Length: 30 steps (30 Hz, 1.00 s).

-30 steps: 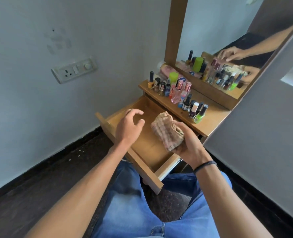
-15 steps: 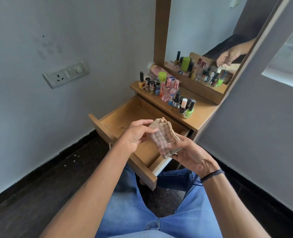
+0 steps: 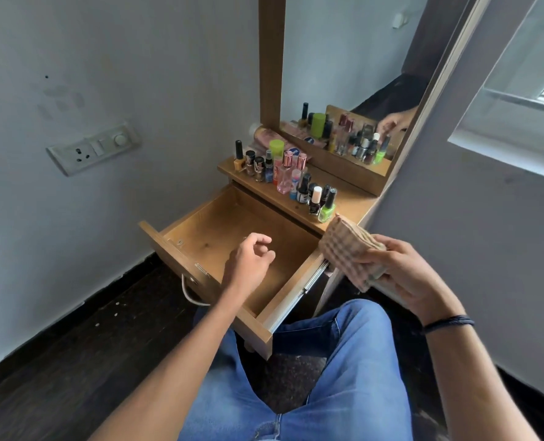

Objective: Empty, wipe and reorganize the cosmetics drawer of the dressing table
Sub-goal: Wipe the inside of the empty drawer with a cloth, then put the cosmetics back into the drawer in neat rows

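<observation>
Risks toppling the bottles (image 3: 315, 198) on the worktop (image 3: 355, 202) just beyond the cloth (image 3: 343, 246), gripped in the right hand (image 3: 404, 275) right of the empty drawer (image 3: 213, 224), left hand (image 3: 248, 265) loosely curled, holding nothing, above it.

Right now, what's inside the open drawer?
Only bare wood shows inside the drawer; no cosmetics are visible in it. The left hand, held over it, hides part of the floor, so that patch cannot be checked.

A grey switch-and-socket plate (image 3: 94, 148) sits on the pale painted wall (image 3: 136, 58); a white-framed window (image 3: 525, 100) at right, dark stone floor (image 3: 73, 361) below.
</observation>
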Each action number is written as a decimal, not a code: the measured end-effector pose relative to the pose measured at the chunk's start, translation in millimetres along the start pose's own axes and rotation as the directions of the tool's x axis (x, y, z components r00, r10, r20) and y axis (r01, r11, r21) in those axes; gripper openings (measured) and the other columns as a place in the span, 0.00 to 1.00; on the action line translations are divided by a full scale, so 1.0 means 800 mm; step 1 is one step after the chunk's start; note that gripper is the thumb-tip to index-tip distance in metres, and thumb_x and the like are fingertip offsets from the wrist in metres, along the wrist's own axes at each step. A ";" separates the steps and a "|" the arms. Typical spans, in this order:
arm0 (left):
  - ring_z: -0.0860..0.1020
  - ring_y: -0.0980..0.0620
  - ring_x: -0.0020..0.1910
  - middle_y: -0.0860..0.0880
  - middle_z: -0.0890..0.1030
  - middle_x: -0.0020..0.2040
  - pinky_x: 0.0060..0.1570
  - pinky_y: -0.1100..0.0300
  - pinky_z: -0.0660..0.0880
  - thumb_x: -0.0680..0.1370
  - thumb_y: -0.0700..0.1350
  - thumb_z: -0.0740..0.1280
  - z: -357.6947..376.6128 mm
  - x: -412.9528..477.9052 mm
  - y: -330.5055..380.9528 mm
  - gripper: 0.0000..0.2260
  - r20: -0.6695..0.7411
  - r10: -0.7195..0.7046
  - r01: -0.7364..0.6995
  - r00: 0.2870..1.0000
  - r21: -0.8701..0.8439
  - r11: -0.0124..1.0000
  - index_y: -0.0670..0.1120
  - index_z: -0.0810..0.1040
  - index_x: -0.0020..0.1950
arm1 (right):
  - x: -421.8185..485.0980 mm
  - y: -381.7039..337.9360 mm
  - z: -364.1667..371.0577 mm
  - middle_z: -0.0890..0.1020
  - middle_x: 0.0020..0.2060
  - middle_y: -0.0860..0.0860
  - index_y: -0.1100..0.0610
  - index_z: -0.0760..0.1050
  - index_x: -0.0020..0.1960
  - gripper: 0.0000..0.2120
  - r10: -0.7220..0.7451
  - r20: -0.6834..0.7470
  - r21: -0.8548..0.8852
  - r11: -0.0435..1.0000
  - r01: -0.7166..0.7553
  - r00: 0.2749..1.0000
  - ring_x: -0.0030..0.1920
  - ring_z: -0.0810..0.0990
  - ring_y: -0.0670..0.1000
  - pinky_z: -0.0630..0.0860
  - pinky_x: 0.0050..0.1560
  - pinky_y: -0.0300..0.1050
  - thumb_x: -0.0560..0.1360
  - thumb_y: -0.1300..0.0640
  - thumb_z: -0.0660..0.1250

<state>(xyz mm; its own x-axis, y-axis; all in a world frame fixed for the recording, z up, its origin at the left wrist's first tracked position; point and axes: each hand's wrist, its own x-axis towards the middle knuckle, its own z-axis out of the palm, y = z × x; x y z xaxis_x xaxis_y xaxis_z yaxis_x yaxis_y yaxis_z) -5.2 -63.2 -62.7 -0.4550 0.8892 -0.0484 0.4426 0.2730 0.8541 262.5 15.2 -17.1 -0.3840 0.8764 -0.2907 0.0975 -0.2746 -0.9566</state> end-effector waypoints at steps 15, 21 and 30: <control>0.71 0.56 0.51 0.50 0.77 0.61 0.42 0.64 0.69 0.78 0.40 0.68 0.016 -0.017 -0.023 0.15 -0.021 0.384 -0.329 0.923 0.475 0.816 0.48 0.75 0.65 | 0.108 -0.066 -0.020 0.86 0.48 0.50 0.49 0.82 0.57 0.11 -0.532 -0.210 -0.775 0.602 0.192 0.820 0.48 0.82 0.53 0.77 0.47 0.47 0.74 0.51 0.73; 0.75 0.53 0.49 0.49 0.79 0.56 0.43 0.64 0.71 0.77 0.37 0.66 0.014 -0.022 -0.021 0.11 -0.010 0.440 -0.381 0.898 0.482 0.789 0.45 0.79 0.58 | 0.161 -0.053 -0.013 0.82 0.57 0.55 0.55 0.80 0.64 0.22 -0.615 0.074 -0.971 0.135 0.197 0.785 0.55 0.76 0.62 0.75 0.53 0.54 0.73 0.68 0.65; 0.76 0.53 0.47 0.50 0.79 0.51 0.41 0.64 0.72 0.76 0.36 0.66 0.012 -0.021 -0.024 0.07 -0.042 0.464 -0.395 0.885 0.462 0.794 0.44 0.79 0.52 | 0.161 -0.036 -0.014 0.79 0.65 0.57 0.52 0.69 0.74 0.34 -0.443 0.088 -0.975 0.147 0.169 0.892 0.65 0.75 0.62 0.70 0.65 0.56 0.69 0.60 0.71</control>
<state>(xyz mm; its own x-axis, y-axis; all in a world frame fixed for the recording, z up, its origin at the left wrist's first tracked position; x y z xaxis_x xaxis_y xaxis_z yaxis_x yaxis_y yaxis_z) 1.4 -79.7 -83.7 -0.2293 0.8980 0.3755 0.8881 0.0351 0.4584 220.3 140.8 -27.1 -0.4662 0.8690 0.1657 0.8445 0.4929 -0.2094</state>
